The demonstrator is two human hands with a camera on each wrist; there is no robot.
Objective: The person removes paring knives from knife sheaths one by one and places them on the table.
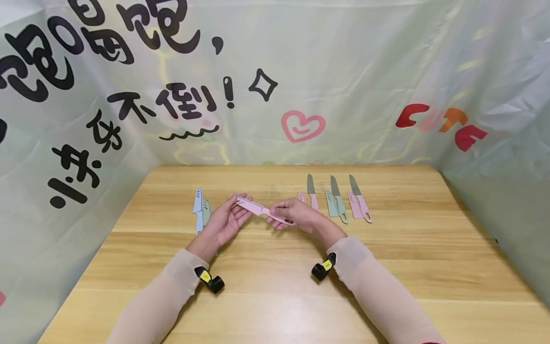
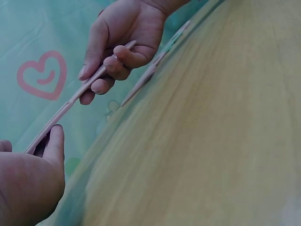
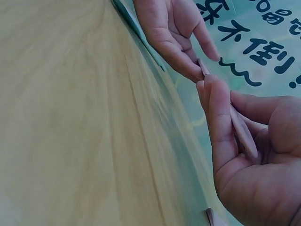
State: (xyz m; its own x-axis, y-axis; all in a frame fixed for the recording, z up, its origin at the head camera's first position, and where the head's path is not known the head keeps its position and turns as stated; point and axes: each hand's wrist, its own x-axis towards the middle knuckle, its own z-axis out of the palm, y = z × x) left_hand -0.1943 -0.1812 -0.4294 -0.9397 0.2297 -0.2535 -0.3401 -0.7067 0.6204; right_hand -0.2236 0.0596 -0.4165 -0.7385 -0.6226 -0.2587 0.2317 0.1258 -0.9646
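Between the two hands is a pink knife in its pink sheath (image 1: 250, 205), slanting down from left to right above the table. My right hand (image 1: 296, 213) grips the knife's handle (image 1: 281, 220), with thumb on top and fingers curled beneath. Palm up, my left hand (image 1: 227, 220) lies under the sheath's far end, its fingers (image 3: 188, 66) fairly straight and touching it. The blade is hidden inside the sheath. Near the left hand, a blue sheathed knife (image 1: 198, 205) lies beside a green sheath (image 1: 207, 210), partly covered by that hand.
Behind the right hand lie a bare pink knife (image 1: 311, 186) and a pink sheath (image 1: 301, 196). Farther right are a green knife (image 1: 338, 198) with its green sheath (image 1: 331, 204), and another pink knife (image 1: 360, 198) with its sheath (image 1: 354, 205). A printed cloth (image 1: 352, 71) hangs behind the wooden table (image 1: 266, 296).
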